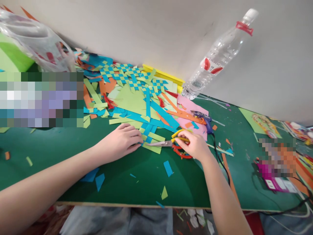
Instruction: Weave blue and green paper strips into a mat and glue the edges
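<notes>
My right hand (194, 145) grips scissors (167, 143) by their yellow handle; the other handle loop is red and hangs below. The blades point left and lie over a small piece of woven green and blue paper strips (149, 130) at the middle of the table. My left hand (123, 142) has its fingers drawn together on the left edge of that piece, pressing it near the scissors' tip. Whether the blades are parted is hard to tell. Behind the hands, several finished woven squares (122, 73) lie piled on green and blue paper.
A plastic bottle (215, 58) leans at the wall beside a yellow tray (163, 74). A blue glue gun (207, 122) with a black cord lies on pink paper (195, 107). A plastic bag (41, 42) stands at left. Paper scraps dot the green table (190, 186).
</notes>
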Demonstrator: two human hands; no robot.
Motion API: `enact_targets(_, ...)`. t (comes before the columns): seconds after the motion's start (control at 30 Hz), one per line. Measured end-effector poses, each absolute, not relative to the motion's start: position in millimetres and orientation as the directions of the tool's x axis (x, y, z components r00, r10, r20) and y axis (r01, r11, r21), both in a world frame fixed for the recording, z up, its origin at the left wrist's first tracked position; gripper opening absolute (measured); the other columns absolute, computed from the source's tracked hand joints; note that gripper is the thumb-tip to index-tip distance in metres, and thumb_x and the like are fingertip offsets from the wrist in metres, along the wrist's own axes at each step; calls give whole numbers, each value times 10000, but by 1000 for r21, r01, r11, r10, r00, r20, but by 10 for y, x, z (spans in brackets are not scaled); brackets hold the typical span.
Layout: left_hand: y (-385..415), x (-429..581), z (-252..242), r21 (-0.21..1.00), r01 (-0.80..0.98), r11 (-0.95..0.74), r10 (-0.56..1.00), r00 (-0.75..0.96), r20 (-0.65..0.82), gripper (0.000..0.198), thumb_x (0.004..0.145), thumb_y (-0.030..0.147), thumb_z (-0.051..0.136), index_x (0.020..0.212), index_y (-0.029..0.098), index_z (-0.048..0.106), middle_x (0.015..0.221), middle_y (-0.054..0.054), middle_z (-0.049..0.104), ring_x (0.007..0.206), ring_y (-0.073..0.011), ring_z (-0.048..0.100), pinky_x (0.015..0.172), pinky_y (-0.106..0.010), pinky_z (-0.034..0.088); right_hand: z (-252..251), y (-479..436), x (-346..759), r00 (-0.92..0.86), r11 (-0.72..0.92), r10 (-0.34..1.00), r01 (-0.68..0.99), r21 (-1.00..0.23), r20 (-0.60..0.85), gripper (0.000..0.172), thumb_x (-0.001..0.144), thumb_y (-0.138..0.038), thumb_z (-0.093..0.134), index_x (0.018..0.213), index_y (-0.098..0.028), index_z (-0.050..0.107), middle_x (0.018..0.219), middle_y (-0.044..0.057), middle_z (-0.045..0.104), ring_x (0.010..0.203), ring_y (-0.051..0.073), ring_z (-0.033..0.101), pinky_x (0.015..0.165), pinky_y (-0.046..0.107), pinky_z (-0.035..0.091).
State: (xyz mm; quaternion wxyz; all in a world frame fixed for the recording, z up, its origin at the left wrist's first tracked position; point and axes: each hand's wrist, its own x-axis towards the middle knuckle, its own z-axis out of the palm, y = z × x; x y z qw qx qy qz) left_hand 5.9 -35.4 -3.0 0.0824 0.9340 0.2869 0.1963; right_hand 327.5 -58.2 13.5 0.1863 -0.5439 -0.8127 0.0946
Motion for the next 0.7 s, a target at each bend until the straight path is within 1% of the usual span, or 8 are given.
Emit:
enact_targets(0.13, -353, 57, -33, 263, 506, -821, 569, 763, 306, 176, 963, 271, 487, 976, 235, 658, 994, -27, 686, 935, -185, 616, 898, -369, 416, 116, -583, 3274, -355, 394, 918, 864, -313, 176, 182, 882, -391, 575, 924, -216, 605, 941, 42, 731, 704, 168, 685, 632, 306, 543)
enact_targets(0.23, -350, 58, -33, 277, 506, -817, 574, 756, 315, 186, 958, 271, 486, 967, 238, 669, 981, -27, 690, 922, -181, 620, 903, -367, 421, 119, -574, 3297, -378, 423, 903, 864, -273, 205, 183, 882, -389, 578, 920, -215, 622, 939, 43, 735, 709, 172, 685, 623, 305, 541)
enact_targets(0.33, -348, 60, -32, 277, 506, -817, 574, 754, 318, 197, 957, 275, 483, 956, 236, 677, 973, -30, 691, 913, -178, 620, 907, -369, 425, 150, -572, 3314, -405, 456, 886, 849, -266, 225, 164, 890, -373, 574, 895, -220, 635, 928, 27, 739, 737, 167, 687, 621, 291, 536)
enact_targets(0.43, -350, 61, -30, 260, 509, -820, 570, 761, 310, 199, 962, 275, 475, 954, 230, 669, 981, -30, 686, 914, -178, 613, 911, -375, 420, 187, -580, 3319, -410, 467, 877, 848, -249, 250, 150, 889, -352, 574, 856, -225, 645, 891, 15, 741, 741, 165, 683, 607, 281, 523)
enact_targets(0.57, -355, 61, -26, 244, 510, -825, 564, 767, 306, 197, 972, 278, 462, 961, 226, 653, 991, -28, 679, 919, -181, 606, 915, -376, 412, 212, -582, 3336, -404, 470, 871, 851, -232, 280, 196, 894, -360, 564, 776, -224, 640, 863, 16, 739, 704, 152, 670, 579, 267, 500)
enact_targets(0.7, -356, 61, -23, 240, 511, -825, 564, 767, 306, 195, 973, 280, 462, 964, 226, 649, 986, -25, 678, 922, -184, 604, 902, -373, 415, 223, -574, 3376, -397, 464, 867, 864, -197, 302, 253, 900, -369, 549, 711, -218, 622, 747, 5, 709, 619, 132, 633, 551, 260, 468)
